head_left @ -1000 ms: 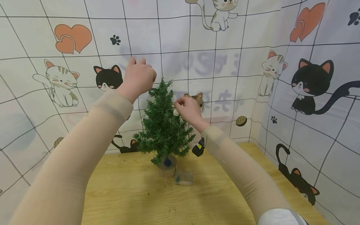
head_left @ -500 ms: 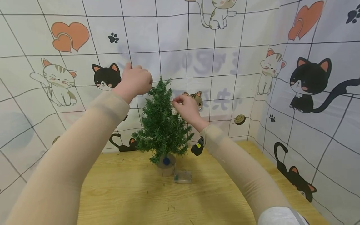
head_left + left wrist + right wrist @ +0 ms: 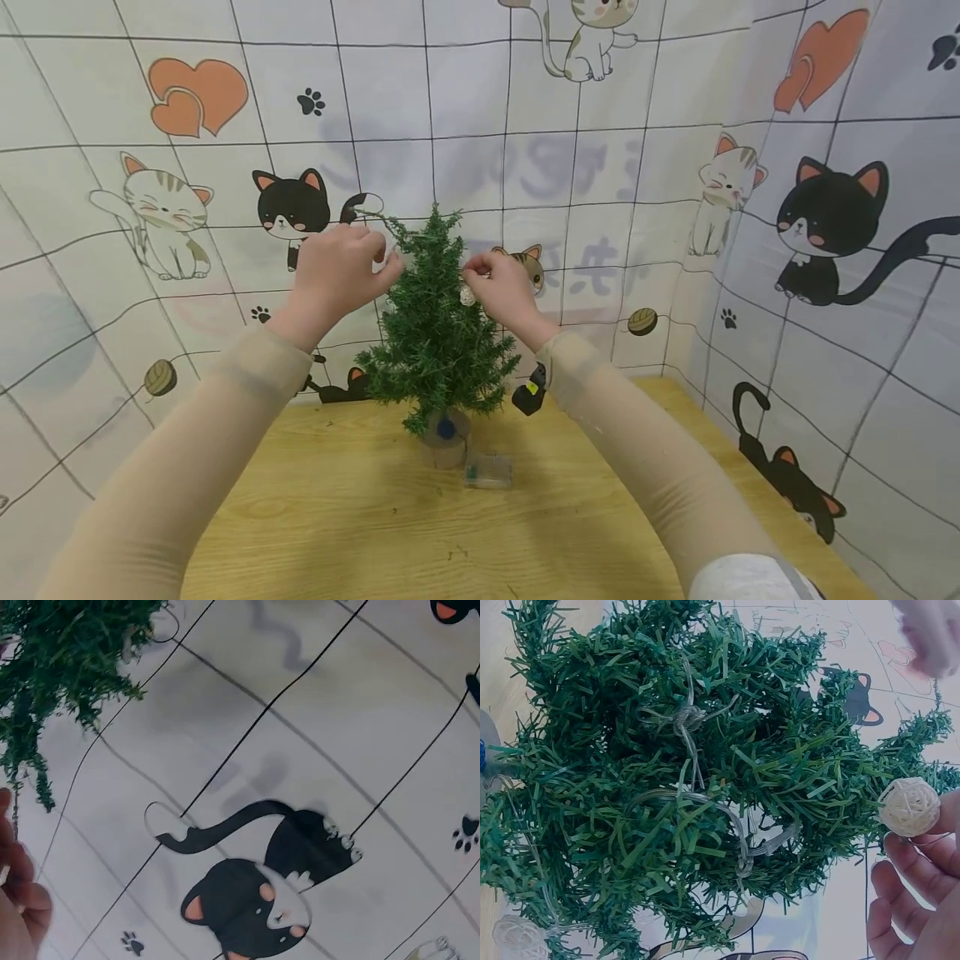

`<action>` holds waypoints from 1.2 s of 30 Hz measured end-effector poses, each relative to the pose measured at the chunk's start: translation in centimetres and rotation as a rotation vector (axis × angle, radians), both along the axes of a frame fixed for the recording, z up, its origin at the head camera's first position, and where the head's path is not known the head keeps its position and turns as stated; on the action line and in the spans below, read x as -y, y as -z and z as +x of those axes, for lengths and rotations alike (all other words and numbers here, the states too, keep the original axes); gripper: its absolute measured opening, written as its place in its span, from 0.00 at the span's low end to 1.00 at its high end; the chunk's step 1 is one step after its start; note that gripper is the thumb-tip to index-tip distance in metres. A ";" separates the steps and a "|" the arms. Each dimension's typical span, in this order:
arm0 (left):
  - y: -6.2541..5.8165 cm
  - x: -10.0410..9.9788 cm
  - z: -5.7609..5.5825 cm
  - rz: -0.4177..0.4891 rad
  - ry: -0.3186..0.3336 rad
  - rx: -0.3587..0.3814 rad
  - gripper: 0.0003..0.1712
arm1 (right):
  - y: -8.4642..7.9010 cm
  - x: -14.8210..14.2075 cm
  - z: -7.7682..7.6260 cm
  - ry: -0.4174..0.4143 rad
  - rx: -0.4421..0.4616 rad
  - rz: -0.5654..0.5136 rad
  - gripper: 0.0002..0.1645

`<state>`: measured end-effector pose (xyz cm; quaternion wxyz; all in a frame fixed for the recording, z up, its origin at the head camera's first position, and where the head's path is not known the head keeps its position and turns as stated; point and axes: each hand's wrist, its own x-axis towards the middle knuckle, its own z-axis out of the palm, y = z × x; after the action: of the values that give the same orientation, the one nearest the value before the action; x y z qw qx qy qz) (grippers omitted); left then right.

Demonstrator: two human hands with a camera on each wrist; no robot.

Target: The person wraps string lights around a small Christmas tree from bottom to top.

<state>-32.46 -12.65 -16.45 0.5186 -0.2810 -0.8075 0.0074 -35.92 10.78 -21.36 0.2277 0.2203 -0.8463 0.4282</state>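
Observation:
A small artificial Christmas tree (image 3: 438, 325) stands upright on a round base (image 3: 447, 450). At its upper right, my right hand (image 3: 506, 292) pinches a string light, with a white wound-thread ball (image 3: 909, 807) on it right at the fingertips. Clear wire (image 3: 694, 739) loops and knots among the branches in the right wrist view. My left hand (image 3: 341, 275) is left of the treetop, fingers loosely bent and a gap between thumb and forefinger. A thin branch (image 3: 378, 218) sticks out up and left, just above that hand.
A clear flat box (image 3: 488, 472) lies on the wooden table (image 3: 352, 517) beside the base. Another white ball (image 3: 519, 939) hangs lower on the tree. Close behind is a gridded cat-print cloth (image 3: 600, 175), which turns a corner at the right.
My left hand has come down and left from beside the treetop, and the thin branch now shows above it. The right hand keeps its pinch in nearly the same spot.

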 end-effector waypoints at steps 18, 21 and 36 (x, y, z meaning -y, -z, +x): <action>0.7 -1.6 -2.5 0.335 -0.114 0.687 0.15 | 0.4 -0.2 0.1 -0.025 -0.004 -0.038 0.18; 1.3 -1.6 -2.8 0.348 -0.105 0.715 0.16 | 0.4 0.0 0.3 -0.044 0.013 -0.055 0.21; 1.7 0.1 -3.4 0.317 -0.132 0.740 0.17 | 1.0 0.6 1.0 -0.086 0.010 -0.016 0.23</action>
<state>-35.82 -12.72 -18.20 0.2282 -0.1287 -0.9471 -0.1853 -34.95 10.21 -22.39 0.2068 0.2525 -0.8338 0.4453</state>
